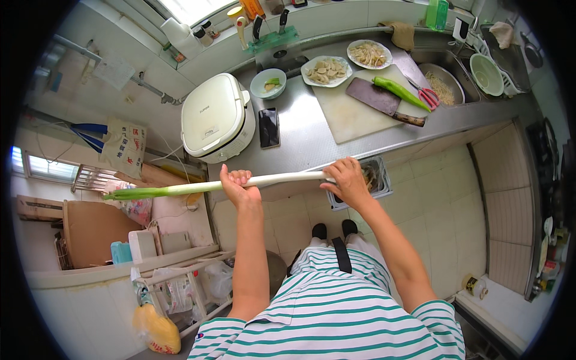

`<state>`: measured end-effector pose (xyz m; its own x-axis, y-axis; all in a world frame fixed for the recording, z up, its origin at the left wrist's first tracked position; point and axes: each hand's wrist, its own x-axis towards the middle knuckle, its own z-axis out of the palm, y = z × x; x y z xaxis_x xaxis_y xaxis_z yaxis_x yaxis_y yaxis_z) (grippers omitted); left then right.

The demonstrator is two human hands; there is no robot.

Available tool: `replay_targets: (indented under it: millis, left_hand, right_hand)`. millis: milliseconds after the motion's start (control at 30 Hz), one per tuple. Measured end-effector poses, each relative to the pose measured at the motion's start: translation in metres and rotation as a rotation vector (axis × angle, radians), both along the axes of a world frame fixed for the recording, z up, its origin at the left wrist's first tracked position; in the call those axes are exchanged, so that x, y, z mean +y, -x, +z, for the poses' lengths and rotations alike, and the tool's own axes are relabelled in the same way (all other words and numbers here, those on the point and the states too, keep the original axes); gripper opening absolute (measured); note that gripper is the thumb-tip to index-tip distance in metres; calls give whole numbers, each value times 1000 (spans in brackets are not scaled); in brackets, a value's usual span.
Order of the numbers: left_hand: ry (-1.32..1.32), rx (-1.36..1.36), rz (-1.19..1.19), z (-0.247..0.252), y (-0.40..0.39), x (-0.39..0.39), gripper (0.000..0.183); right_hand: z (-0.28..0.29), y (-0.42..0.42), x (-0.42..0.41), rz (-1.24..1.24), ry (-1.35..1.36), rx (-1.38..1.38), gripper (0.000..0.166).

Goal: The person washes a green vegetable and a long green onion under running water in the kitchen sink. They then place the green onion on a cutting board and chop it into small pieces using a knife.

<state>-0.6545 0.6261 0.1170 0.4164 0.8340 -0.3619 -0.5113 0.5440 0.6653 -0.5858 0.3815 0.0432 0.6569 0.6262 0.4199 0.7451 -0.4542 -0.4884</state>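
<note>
A long leek-like green onion (288, 178) stretches sideways in front of me, its green end to the left and its white end to the right. My left hand (242, 185) is wrapped around the stalk near where green turns white. Around the white end closes my right hand (348, 180), whose fingers hide the tip. Below that hand, a bin (383, 182) holding a plastic liner and scraps hangs at the counter's front. On the counter beyond lie a white cutting board (344, 121), a cleaver (373, 95) and a long green pepper (400, 93).
A white rice cooker (211, 114) and a dark phone (269, 128) occupy the counter's left. Nearby are a bowl (268, 92), two plates of sliced food (326, 72) (370, 54), and red-handled scissors (428, 96). Knives stand in a green rack (274, 40). The sink (470, 85) holds a basin.
</note>
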Motion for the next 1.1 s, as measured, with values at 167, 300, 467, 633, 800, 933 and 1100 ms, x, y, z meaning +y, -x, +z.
replay_targets:
  millis: [167,300,467,633,800,933,1100]
  left_hand:
    - [-3,26,7,0,3,4,46]
    - [30,16,26,-8,9,16,46]
    - [55,-12,16,-9,11,25,45]
    - [83,-22,10,-6,4,19,47]
    - [79,-43,-27,-8,0,19,47]
    - [85,-43,-41,-10,1,20,46]
    - [100,-36,-89,-17,-1,21,46]
  right_hand:
    - [-18,-2,-12,21,95,71,22]
    - [-18,-2,-32,46,114,26,19]
    - [-5,0,-45,30,87,89,35]
    - [20,0,-31,36,2,61,45]
    - [-3,-4,-35,48,103,26,27]
    - [-1,0,-39,60,67,49,21]
    - [0,1,-44,88,61,77,17]
